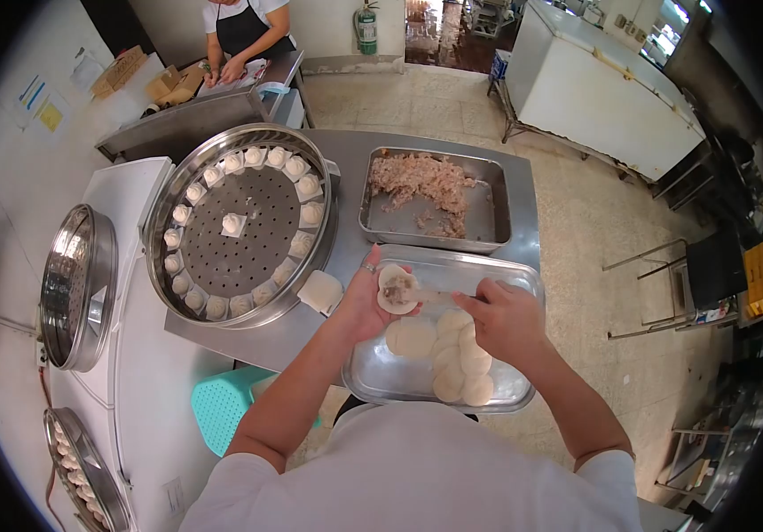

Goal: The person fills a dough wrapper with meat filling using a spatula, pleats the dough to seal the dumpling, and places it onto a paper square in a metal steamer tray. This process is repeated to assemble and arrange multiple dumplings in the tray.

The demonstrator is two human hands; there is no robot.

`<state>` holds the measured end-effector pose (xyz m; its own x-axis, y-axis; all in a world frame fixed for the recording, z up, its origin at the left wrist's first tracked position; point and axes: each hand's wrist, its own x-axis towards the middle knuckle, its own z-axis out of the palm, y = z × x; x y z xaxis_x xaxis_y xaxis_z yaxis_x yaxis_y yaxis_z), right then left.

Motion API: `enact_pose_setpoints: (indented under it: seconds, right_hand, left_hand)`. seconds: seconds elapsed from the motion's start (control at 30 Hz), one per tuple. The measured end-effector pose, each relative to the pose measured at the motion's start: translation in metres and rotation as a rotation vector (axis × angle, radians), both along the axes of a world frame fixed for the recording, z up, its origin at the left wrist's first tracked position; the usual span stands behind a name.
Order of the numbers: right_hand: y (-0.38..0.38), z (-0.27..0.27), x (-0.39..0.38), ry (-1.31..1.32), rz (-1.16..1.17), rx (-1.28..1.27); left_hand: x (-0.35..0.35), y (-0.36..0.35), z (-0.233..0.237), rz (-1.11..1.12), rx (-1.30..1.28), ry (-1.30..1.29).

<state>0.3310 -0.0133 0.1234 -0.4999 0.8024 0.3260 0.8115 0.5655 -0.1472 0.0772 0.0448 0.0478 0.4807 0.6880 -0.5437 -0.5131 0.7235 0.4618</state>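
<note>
On the palm of my left hand (360, 309) lies a round dough wrapper (391, 304), with meat filling (397, 287) on its middle. My right hand (507, 321) grips a flat spatula (435, 297), whose blade reaches to the wrapper's edge. Below both hands, flat dough rounds (463, 362) overlap on a metal tray (370, 377). Beyond it stands a deep pan (481, 213) with minced meat filling (417, 182), mostly toward its far side. Beside my left hand is a stack of white paper squares (320, 291).
A round perforated steamer (253, 208) holds several filled buns (232, 224) on papers, mostly ringed along its wall. More steamer trays (80, 284) stand at the left. A turquoise stool (222, 412) is under the table's left edge. A co-worker (248, 40) works at another table.
</note>
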Motion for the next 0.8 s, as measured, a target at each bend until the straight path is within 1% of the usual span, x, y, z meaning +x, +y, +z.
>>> enact_pose_setpoints:
  seconds: [0.1, 0.2, 0.3, 0.33, 0.43, 0.5, 0.53, 0.63, 0.73, 0.8]
  right_hand:
    - [0.004, -0.008, 0.014, 0.025, 0.011, -0.086]
    - [0.014, -0.007, 0.029, 0.108, -0.161, -0.164]
    - [0.039, -0.015, 0.039, 0.103, -0.324, -0.192]
    - [0.051, -0.024, 0.042, 0.157, -0.32, -0.232]
    - [0.096, -0.066, 0.043, -0.002, -0.356, -0.333]
    - [0.116, -0.1, 0.037, -0.001, -0.422, -0.387]
    - [0.12, -0.104, 0.035, -0.001, -0.452, -0.414]
    - [0.112, -0.11, 0.037, 0.034, -0.401, -0.379]
    - [0.092, -0.11, 0.042, 0.22, -0.34, -0.249]
    - [0.086, -0.103, 0.046, 0.255, -0.333, -0.31]
  left_hand:
    - [-0.011, -0.002, -0.019, 0.01, 0.026, -0.098]
    - [-0.02, -0.013, -0.026, 0.01, 0.182, -0.007]
    - [-0.02, -0.023, -0.028, 0.026, 0.178, 0.094]
    - [-0.018, -0.027, -0.032, 0.022, 0.179, 0.08]
    - [-0.012, -0.044, -0.046, 0.003, 0.153, 0.054]
    - [-0.004, -0.057, -0.054, -0.024, 0.096, 0.059]
    - [0.0, -0.064, -0.059, -0.017, 0.095, 0.03]
    - [0.013, -0.082, -0.062, 0.027, 0.077, -0.017]
    - [0.022, -0.099, -0.058, 0.11, 0.042, 0.016]
    - [0.027, -0.105, -0.059, 0.162, 0.047, 0.043]
